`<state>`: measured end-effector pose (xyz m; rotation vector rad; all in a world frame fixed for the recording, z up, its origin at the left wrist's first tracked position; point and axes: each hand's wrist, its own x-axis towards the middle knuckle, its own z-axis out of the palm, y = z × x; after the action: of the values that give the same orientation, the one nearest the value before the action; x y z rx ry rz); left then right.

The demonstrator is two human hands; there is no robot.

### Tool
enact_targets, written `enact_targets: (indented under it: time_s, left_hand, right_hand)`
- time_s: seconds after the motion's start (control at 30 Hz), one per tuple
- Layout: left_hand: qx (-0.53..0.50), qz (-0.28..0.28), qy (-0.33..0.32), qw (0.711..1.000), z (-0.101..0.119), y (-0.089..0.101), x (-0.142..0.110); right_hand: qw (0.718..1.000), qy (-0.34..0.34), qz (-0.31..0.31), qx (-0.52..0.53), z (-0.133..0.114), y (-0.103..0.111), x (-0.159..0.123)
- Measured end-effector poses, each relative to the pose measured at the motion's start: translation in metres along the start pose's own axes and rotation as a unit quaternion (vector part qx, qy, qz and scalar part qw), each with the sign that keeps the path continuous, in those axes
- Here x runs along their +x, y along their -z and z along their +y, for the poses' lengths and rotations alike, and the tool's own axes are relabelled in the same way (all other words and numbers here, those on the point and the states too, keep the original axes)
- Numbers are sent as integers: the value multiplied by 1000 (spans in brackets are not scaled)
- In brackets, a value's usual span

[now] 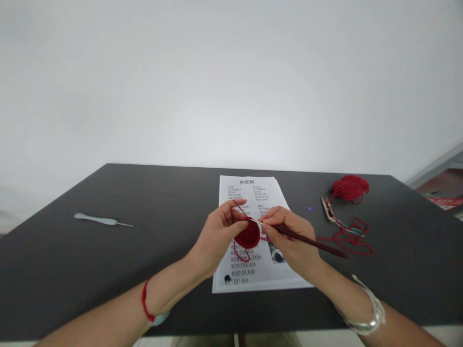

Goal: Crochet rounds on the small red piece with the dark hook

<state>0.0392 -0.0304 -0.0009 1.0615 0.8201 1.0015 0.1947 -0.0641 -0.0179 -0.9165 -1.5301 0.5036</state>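
My left hand (222,231) pinches a small round red crochet piece (248,236) above a printed pattern sheet (253,202), with red yarn looped over its fingers. My right hand (289,236) grips a dark-handled crochet hook (311,241), whose metal tip touches the piece's upper edge. The hook's handle points right and toward me. A red yarn strand runs from the piece toward the right side of the table.
A ball of red yarn (350,187) lies at the back right on the black table (72,250). Loose red yarn (352,238), small scissors (328,208) and a purple marker (310,209) lie near it. A second pale-handled hook (101,220) lies at left.
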Motion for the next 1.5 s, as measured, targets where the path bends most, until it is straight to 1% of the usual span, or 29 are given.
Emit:
enact_targets:
  time_s: [0.1, 0.17, 0.3, 0.37, 0.43, 0.5, 0.57, 0.63, 0.67, 0.7, 0.77, 0.83, 0.87, 0.9, 0.93, 1.0, 1.03, 1.13, 1.2, 1.23, 1.27, 1.3, 1.33, 1.37, 1.4, 1.43, 1.47, 1.5]
  left_hand:
    - [16, 11, -4, 1000, 0, -1, -1]
    - [33, 22, -15, 999, 0, -2, -1]
    - [56, 46, -38, 997, -3, -4, -1]
    - [57, 50, -36, 997, -4, -4, 0]
    - [41, 46, -20, 998, -4, -3, 0]
    - [19, 29, 2, 999, -3, -2, 1]
    - [-2, -9, 33, 999, -1, 1, 2]
    - [-33, -55, 81, 995, 0, 4, 3]
    - [-55, -73, 110, 990, 1, 5, 3]
    - [-78, -85, 136, 984, 1, 6, 3]
    - [-119, -90, 167, 975, 1, 6, 3]
    - [-131, -74, 159, 976, -1, 4, 3]
    - [-124, -61, 142, 980, -3, 3, 3]
    - [-105, -47, 119, 986, -4, 2, 3]
    - [-78, -33, 91, 992, -5, 2, 3]
    - [3, -9, 26, 1000, -7, 2, 3]
    - [53, 0, -10, 999, -7, 2, 4]
    - [193, 21, -107, 975, -3, 4, 3]
    - [257, 29, -147, 955, 0, 6, 2]
    - [278, 31, -158, 947, 2, 6, 2]
    - [292, 30, -165, 941, 4, 6, 2]
    - [300, 27, -168, 939, 5, 6, 2]
    - [301, 21, -167, 938, 7, 6, 2]
    - [295, 14, -163, 941, 7, 6, 2]
    - [280, 4, -156, 947, 7, 6, 2]
    - [254, -4, -145, 956, 7, 6, 3]
    - [218, -10, -130, 967, 7, 5, 3]
    - [174, -15, -111, 978, 6, 4, 3]
  right_hand:
    - [995, 69, -17, -76, -2, -1, -1]
    - [989, 100, -27, -109, -3, -2, -2]
    - [981, 119, -41, -145, 2, -5, -10]
    - [973, 142, -59, -169, 7, -6, -13]
    - [958, 191, -84, -197, 13, -7, -13]
    - [945, 228, -105, -208, 17, -5, -11]
    - [948, 224, -110, -195, 19, -1, -6]
    - [956, 208, -113, -171, 19, 4, -2]
    - [955, 216, -119, -167, 19, 6, -1]
    - [948, 236, -126, -172, 19, 7, -1]
    - [920, 294, -135, -221, 17, 7, -1]
    - [889, 324, -119, -301, 15, 4, -4]
    - [879, 318, -107, -338, 14, 1, -5]
    - [875, 303, -98, -363, 12, -2, -7]
    - [877, 286, -91, -374, 11, -5, -8]
    - [893, 263, -86, -356, 9, -9, -10]
    - [902, 258, -85, -336, 9, -10, -10]
    - [921, 258, -86, -280, 5, -8, -12]
    - [942, 230, -79, -230, 3, -6, -12]
    - [959, 191, -70, -195, 2, -4, -12]
    - [978, 136, -53, -152, 0, -3, -11]
    - [992, 66, -36, -102, 0, -1, -9]
    - [999, -10, -21, -46, -1, 1, -6]
    - [997, -82, -10, 14, -1, 2, -3]
    - [987, -143, -8, 79, 0, 4, 0]
    - [971, -188, -11, 146, 1, 4, 3]
    - [954, -220, -14, 205, 2, 4, 6]
    - [939, -237, -16, 250, 3, 3, 7]
